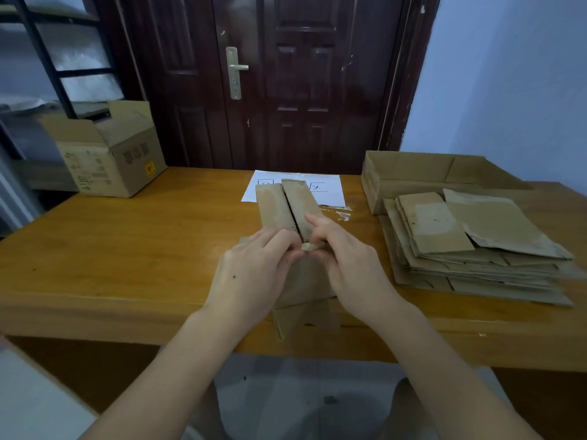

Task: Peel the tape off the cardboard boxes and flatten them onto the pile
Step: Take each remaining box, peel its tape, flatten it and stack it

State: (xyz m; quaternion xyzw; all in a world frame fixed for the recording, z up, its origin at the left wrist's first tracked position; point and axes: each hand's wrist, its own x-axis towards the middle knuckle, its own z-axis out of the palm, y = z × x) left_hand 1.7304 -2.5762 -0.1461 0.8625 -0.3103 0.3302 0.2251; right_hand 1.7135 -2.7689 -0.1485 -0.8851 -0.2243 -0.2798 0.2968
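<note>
Nearest, two bare hands meet over one small brown cardboard box [287, 211] at the front middle of the orange-brown wooden desk [133, 249]. Left hand [251, 274] curls its grip on the box edge; right hand [346, 265] pinches a wad of clear tape [308, 247]. Rightward lies one pile of flattened brown cardboard [470, 249]. Beyond: one white sheet of paper [327, 185], two open brown cartons, left [111, 154] and right [422, 176].

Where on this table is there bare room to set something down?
Widest bare stretch: table between open box and small box in both hands. Crowded right: pile, shallow tray box; paper behind.
</note>
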